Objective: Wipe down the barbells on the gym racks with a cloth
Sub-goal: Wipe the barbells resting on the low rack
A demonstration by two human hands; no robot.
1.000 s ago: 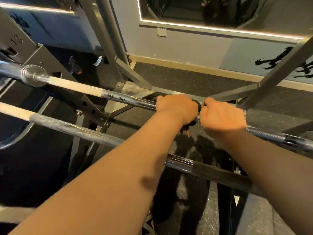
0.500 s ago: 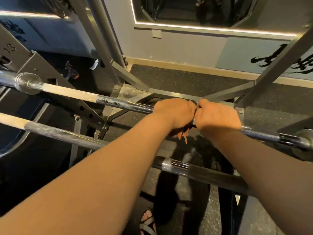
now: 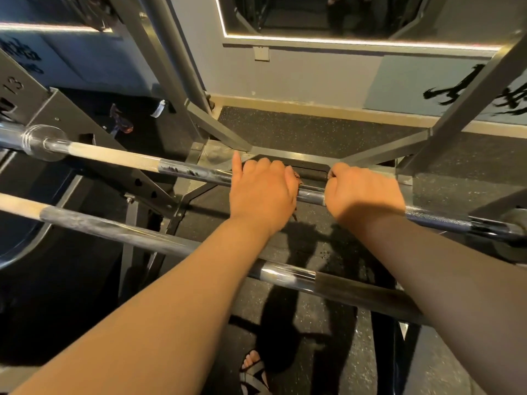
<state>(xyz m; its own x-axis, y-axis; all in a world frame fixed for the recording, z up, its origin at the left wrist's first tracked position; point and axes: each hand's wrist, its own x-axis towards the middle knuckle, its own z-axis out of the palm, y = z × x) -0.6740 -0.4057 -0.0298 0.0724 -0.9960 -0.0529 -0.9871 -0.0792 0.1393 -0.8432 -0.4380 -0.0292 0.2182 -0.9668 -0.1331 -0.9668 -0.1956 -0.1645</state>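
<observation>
The upper barbell (image 3: 185, 171) lies across the rack, running from upper left to lower right. My left hand (image 3: 262, 192) is curled over its middle and holds a reddish-brown cloth (image 3: 297, 179) against the bar. Only small bits of cloth show beside and below the hand. One finger at that hand's left edge sticks out straight. My right hand (image 3: 362, 195) grips the same bar a short way to the right, with bare shaft between the hands. A second barbell (image 3: 114, 232) runs lower and closer to me, under both forearms.
Grey rack uprights rise at the left (image 3: 171, 52) and right (image 3: 470, 89), joined by floor braces. The upper bar's collar (image 3: 42, 141) sits at far left. My sandalled foot (image 3: 253, 369) stands on the speckled rubber floor. A lit mirror (image 3: 342, 18) hangs on the wall ahead.
My hands, close together before, have drawn apart, exposing a stretch of bar between them. One finger of the left hand has lifted straight.
</observation>
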